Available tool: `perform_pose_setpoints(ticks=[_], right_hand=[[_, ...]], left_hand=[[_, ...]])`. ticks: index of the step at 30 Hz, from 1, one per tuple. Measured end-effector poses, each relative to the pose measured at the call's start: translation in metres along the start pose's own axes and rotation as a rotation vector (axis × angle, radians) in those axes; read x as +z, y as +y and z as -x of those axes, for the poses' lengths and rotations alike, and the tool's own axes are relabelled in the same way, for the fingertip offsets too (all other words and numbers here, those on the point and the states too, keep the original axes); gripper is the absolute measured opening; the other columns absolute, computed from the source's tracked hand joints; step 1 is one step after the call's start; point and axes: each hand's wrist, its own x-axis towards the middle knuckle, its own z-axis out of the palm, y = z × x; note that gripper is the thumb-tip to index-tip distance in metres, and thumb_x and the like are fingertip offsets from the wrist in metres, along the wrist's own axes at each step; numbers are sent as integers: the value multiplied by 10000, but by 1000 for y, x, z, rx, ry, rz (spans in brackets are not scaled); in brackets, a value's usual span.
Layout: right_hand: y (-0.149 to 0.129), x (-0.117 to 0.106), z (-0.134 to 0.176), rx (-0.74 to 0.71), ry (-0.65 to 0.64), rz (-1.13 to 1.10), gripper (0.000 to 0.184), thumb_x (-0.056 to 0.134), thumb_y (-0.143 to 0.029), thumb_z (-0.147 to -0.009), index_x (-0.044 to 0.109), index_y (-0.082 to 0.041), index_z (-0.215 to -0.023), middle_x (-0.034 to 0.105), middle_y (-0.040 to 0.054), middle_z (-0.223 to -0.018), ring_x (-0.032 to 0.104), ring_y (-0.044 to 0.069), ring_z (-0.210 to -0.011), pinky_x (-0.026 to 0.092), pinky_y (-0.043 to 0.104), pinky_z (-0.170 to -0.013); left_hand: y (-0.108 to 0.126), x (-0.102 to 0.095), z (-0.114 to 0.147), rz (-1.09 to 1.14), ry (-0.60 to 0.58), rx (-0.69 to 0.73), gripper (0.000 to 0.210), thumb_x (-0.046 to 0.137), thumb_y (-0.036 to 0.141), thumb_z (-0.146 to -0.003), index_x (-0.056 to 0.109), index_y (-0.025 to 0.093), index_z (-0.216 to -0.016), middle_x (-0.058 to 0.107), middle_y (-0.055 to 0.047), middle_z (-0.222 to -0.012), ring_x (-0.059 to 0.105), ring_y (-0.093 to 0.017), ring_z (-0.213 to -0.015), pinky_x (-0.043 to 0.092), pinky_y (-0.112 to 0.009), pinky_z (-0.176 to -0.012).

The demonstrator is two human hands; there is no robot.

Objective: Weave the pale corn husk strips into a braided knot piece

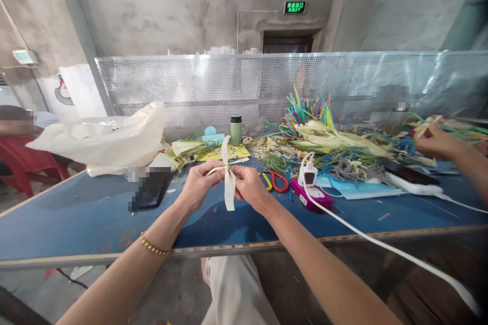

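Above the front of the blue table, my left hand (203,182) and my right hand (249,186) meet around pale cream husk strips (230,190). The strips cross at a small knot between my fingertips, one end pointing up and a broad end hanging down. My left fingers pinch a strip on the left side. My right fingers are closed on the other side of the crossing, and exactly what they grip is partly hidden. Just beyond my right hand lie scissors (279,182) with red and yellow handles.
A magenta power strip (311,197) with a white charger and trailing cable (354,228) stands to the right. Husks (331,137) and coloured stems pile behind. A plastic bag (110,137), dark phone (152,188) and green bottle (236,132) are around. A co-worker's hand (434,139) works at right.
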Motion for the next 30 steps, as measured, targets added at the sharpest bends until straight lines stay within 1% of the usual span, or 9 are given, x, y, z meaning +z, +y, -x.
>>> perform_pose_setpoints(ticks=[5,6,8,10,12,14,15,23,30], right_hand=[[6,-8,-1,143,-196,195,145,552,-237,-792,630,-166,-693,580,-15,-505,414,80,-367,309,210,-381],[8,-11,-2,139,-175,312,148,548,-211,-785,631,-167,-671,597,-4,-516,431,82,-385,317,211,-401],[9,-18,-5,57,62,478,117,580,-157,-752,631,-167,-647,616,16,-568,507,100,-508,351,206,-475],[5,-22,-6,-35,257,397,73,592,-191,-777,658,-168,-755,628,19,-661,501,99,-542,360,213,-492],[-2,-22,-5,-20,171,150,215,569,-363,-851,649,-173,-791,534,-19,-572,395,84,-445,314,225,-431],[-9,-19,-3,-18,44,-25,281,635,-449,-811,628,-172,-767,482,-42,-548,343,70,-415,270,223,-399],[-11,-18,-2,-26,61,-63,289,668,-453,-787,616,-171,-746,437,-59,-508,321,67,-402,249,222,-388],[-14,-14,1,-73,145,-3,315,715,-441,-751,571,-172,-670,446,-58,-491,360,71,-410,268,225,-403],[-10,-13,-1,-128,181,102,322,685,-436,-767,520,-188,-643,449,-51,-501,388,89,-458,302,237,-454]], left_hand=[[6,0,2,32,-24,-11,292,784,346,-712,751,130,-905,662,-26,-692,487,-78,-532,388,-211,-518],[7,0,2,50,-32,-16,298,782,347,-714,749,128,-915,669,-32,-704,493,-79,-529,386,-210,-510],[9,0,3,95,-54,-41,299,787,339,-711,745,130,-921,691,-49,-762,538,-93,-557,408,-215,-524],[10,0,4,129,-104,-85,298,794,332,-705,742,131,-919,704,-60,-792,588,-119,-594,446,-235,-564],[10,1,5,128,-185,-116,291,796,324,-706,741,124,-909,701,-61,-766,618,-143,-624,477,-263,-622],[9,1,7,104,-255,-128,270,789,311,-717,740,113,-893,691,-61,-743,629,-155,-654,485,-280,-678],[9,2,7,96,-275,-132,256,784,303,-723,738,110,-885,686,-61,-739,628,-157,-670,482,-284,-697],[11,4,7,110,-282,-150,271,716,368,-791,711,102,-742,643,-55,-679,574,-141,-666,427,-261,-653],[4,4,5,10,-161,-169,285,751,382,-746,716,101,-712,612,-35,-625,509,-119,-590,357,-254,-570]])
